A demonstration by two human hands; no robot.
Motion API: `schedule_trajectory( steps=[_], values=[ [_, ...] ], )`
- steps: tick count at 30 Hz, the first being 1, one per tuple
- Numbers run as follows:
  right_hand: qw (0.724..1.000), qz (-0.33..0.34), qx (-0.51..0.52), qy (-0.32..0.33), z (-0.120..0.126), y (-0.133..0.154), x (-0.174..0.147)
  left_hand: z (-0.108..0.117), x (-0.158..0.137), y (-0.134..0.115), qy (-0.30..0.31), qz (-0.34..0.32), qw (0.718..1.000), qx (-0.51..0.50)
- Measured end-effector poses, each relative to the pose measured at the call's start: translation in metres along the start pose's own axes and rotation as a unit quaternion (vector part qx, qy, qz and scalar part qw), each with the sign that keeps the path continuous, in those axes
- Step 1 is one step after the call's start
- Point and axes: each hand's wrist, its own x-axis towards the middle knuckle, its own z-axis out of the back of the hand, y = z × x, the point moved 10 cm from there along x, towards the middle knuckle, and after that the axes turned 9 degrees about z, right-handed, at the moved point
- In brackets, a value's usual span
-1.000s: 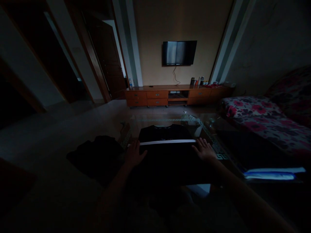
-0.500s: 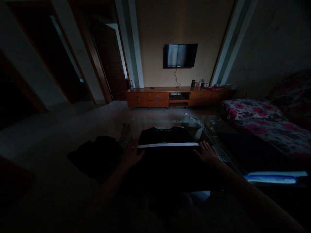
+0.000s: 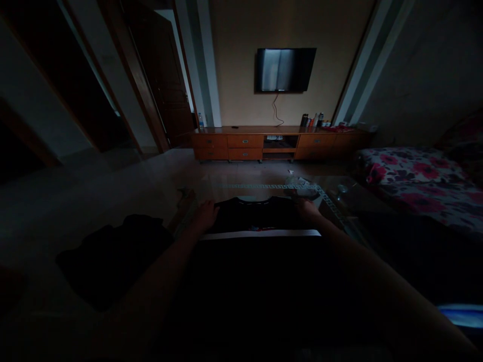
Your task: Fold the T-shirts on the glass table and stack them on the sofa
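A black T-shirt (image 3: 260,266) with a white stripe across its chest lies spread on a glass table (image 3: 260,186), collar at the far end. Small red and blue lettering shows just above the stripe. My left hand (image 3: 207,215) is closed on the shirt's left shoulder edge, and at the opposite shoulder my right hand (image 3: 308,209) grips the cloth too. The dim light hides most of the fingers. Left of the table is a dark heap of cloth (image 3: 121,251).
A glass dish (image 3: 302,187) and a small clear glass object (image 3: 342,189) are on the table's far right part. Beyond stands a wooden TV cabinet (image 3: 245,142) beneath a television (image 3: 286,70). A flower-patterned sofa (image 3: 415,171) is at right, with dark cloth (image 3: 407,246) nearer me.
Both hands have moved away from me, from beside the white stripe to the shirt's shoulders, and their spread fingers have closed on the cloth. The view has shifted forward.
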Motion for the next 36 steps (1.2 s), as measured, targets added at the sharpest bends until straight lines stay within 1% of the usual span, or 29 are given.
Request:
schedule_trajectory(
  steps=[3,6,8,10,12,13,15,17,19,22,25,27,29,32,34,36],
  values=[
    [0.999,-0.031,0.007,0.007,-0.020,-0.010,0.021,-0.015,0.018,-0.004,-0.010,-0.014,1.000,-0.010],
    [0.999,-0.047,0.009,0.005,-0.033,-0.015,0.034,-0.029,0.027,-0.011,-0.010,-0.035,0.999,-0.037],
    [0.999,-0.041,0.016,0.000,-0.035,-0.014,0.037,-0.032,0.030,-0.014,-0.021,-0.038,0.997,-0.060],
    [0.999,-0.029,0.026,-0.009,-0.030,-0.011,0.038,-0.030,0.031,-0.015,-0.031,-0.032,0.996,-0.071],
    [0.999,-0.021,0.040,-0.025,-0.018,-0.006,0.036,-0.021,0.030,-0.017,-0.029,-0.030,0.997,-0.072],
    [0.998,-0.018,0.048,-0.034,-0.009,-0.003,0.033,-0.014,0.028,-0.018,-0.029,-0.032,0.996,-0.075],
    [0.996,-0.012,0.063,-0.056,0.013,0.003,0.027,0.010,0.022,-0.020,-0.039,-0.046,0.994,-0.092],
    [0.992,0.008,0.092,-0.088,0.040,0.012,0.016,0.041,0.011,-0.022,-0.061,-0.074,0.989,-0.117],
    [0.982,0.044,0.131,-0.130,0.069,0.022,0.000,0.070,-0.005,-0.022,-0.081,-0.104,0.982,-0.131],
    [0.964,0.098,0.172,-0.178,0.107,0.033,-0.038,0.102,-0.036,-0.015,-0.093,-0.132,0.976,-0.143],
    [0.954,0.124,0.182,-0.202,0.130,0.035,-0.088,0.120,-0.078,-0.005,-0.092,-0.159,0.969,-0.166],
    [0.951,0.142,0.182,-0.204,0.135,0.037,-0.126,0.124,-0.110,0.000,-0.086,-0.180,0.965,-0.168],
    [0.954,0.164,0.172,-0.182,0.130,0.040,-0.162,0.122,-0.143,0.002,-0.076,-0.207,0.963,-0.152],
    [0.967,0.208,0.115,-0.093,0.103,0.049,-0.205,0.106,-0.189,-0.003,-0.044,-0.263,0.959,-0.100],
    [0.971,0.228,0.067,-0.029,0.080,0.052,-0.224,0.094,-0.210,-0.008,-0.028,-0.293,0.954,-0.057],
    [0.972,0.231,0.037,0.009,0.065,0.051,-0.233,0.086,-0.222,-0.012,-0.030,-0.308,0.951,-0.029]
  ],
)
